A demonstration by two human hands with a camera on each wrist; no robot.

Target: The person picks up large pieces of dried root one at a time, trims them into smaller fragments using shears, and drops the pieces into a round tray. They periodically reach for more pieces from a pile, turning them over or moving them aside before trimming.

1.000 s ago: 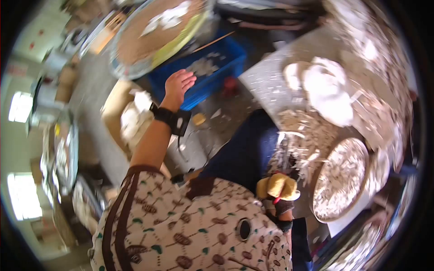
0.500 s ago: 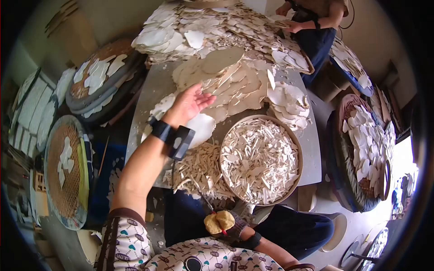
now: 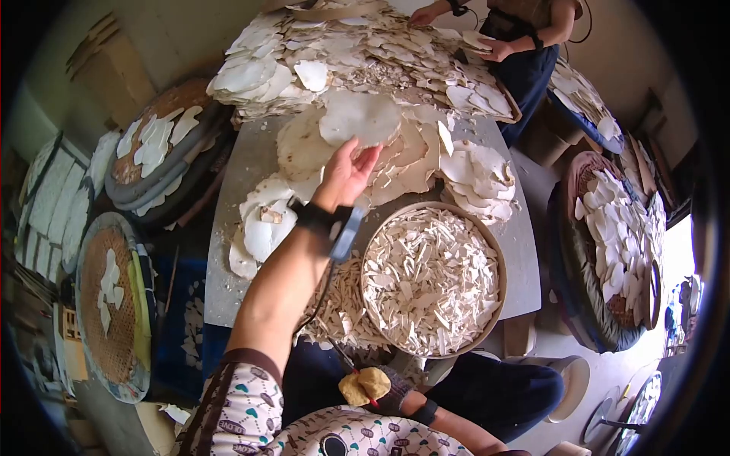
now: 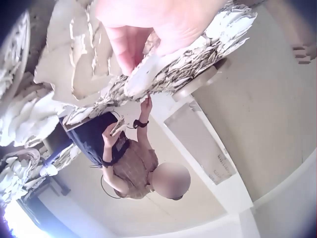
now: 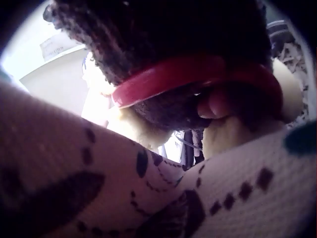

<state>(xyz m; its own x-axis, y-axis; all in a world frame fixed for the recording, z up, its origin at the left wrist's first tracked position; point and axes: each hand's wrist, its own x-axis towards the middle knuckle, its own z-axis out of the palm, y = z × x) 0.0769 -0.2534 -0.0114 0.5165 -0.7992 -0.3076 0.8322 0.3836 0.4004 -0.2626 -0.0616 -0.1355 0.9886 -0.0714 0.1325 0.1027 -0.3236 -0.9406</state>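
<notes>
My bare left hand (image 3: 347,176) reaches over the table and pinches the near edge of a broad, thin, pale slice (image 3: 360,118). In the left wrist view the thumb and fingers meet on that slice (image 4: 143,77). Beneath it lie more flat, overlapping slices (image 3: 407,163). Low at my lap, my right hand (image 3: 396,389) wears a dark knitted glove and grips red-handled scissors, whose red loop (image 5: 166,74) circles the fingers. Yellow foam (image 3: 365,385) wraps the handles. A round tray (image 3: 499,262) of cut strips stands on the table by my left forearm.
Loose strips (image 3: 342,300) lie beside the tray, and a slice stack (image 3: 479,178) stands right of it. A large slice heap (image 3: 334,45) fills the table's far end. Another person's hand (image 3: 498,50) works there. Round drying baskets (image 3: 114,334) flank the table.
The head view has swung from the floor at the left to the table. My left hand has moved forward and now holds a slice; the right hand stays low with the scissors.
</notes>
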